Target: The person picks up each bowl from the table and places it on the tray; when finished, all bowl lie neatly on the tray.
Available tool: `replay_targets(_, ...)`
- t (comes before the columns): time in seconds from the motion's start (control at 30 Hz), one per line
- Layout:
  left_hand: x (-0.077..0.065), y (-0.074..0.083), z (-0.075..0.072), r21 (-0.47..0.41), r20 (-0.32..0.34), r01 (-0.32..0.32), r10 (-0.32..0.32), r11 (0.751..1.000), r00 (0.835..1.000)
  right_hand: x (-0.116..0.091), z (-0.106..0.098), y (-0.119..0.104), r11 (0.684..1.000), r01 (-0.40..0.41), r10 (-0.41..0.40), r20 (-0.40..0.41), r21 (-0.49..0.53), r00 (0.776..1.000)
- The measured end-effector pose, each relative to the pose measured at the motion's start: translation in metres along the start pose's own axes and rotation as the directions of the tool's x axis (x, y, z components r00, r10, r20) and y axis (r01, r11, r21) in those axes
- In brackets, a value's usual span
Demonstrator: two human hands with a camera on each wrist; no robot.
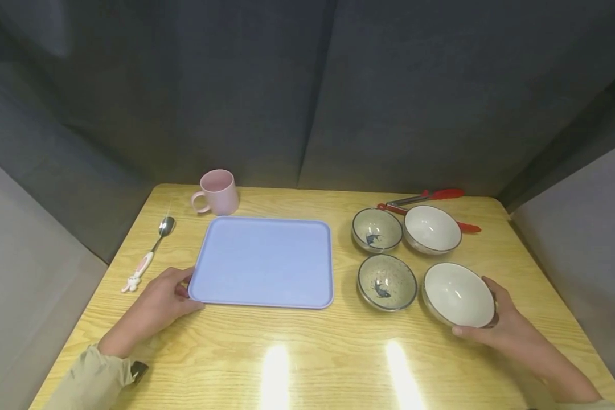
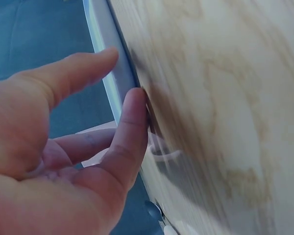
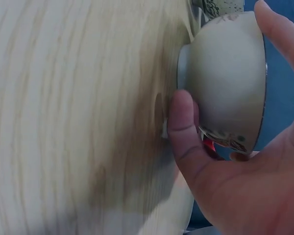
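Observation:
A blue rectangular tray [image 1: 263,262] lies flat on the table. My left hand [image 1: 166,296] is at its front left corner, fingers along the left side and thumb by the front edge. In the left wrist view, thumb and fingers [image 2: 130,127] are spread apart, fingertips right at the tray rim [image 2: 122,73]. At the right, my right hand [image 1: 502,316] holds a white bowl [image 1: 458,293], its thumb at the front and fingers around the right side. The right wrist view shows this bowl's patterned outside [image 3: 228,78] between the spread digits.
Left of the held bowl stands a speckled bowl [image 1: 388,282] with a blue fish; behind are another fish bowl [image 1: 376,229] and a second white bowl [image 1: 432,229]. Red-handled tongs [image 1: 446,195] lie behind them. A pink mug [image 1: 219,193] and a rabbit-handled spoon [image 1: 148,256] are at left.

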State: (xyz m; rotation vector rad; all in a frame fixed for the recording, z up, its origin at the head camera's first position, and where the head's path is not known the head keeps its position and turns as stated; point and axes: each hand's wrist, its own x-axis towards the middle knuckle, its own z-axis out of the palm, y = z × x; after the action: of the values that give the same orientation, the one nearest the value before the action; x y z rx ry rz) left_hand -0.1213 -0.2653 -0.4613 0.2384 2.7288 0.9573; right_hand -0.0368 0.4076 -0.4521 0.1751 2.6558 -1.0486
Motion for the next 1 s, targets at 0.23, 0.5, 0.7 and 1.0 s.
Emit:
replay_targets(0.23, 0.0, 0.0, 0.0, -0.006, -0.003, 0.001, -0.001, 1.0, 1.0, 0.002, 0.006, 0.001, 1.0, -0.005, 0.005, -0.001, 0.028, 1.0)
replay_targets(0.5, 0.002, -0.004, 0.0, -0.011, -0.006, -0.025, 0.025, 1.0, 1.0, 0.005, 0.011, 0.0, 1.0, -0.017, 0.017, -0.016, 0.007, 1.0)
replay_targets(0.7, 0.001, -0.006, 0.0, -0.012, -0.007, -0.025, 0.025, 1.0, 1.0, 0.003, 0.013, -0.003, 1.0, -0.004, 0.003, -0.046, -0.019, 0.999)
replay_targets(1.0, 0.001, -0.007, 0.0, -0.013, -0.015, -0.05, 0.05, 0.999, 0.999, 0.001, 0.012, -0.006, 0.999, -0.018, 0.016, -0.056, -0.035, 0.998)
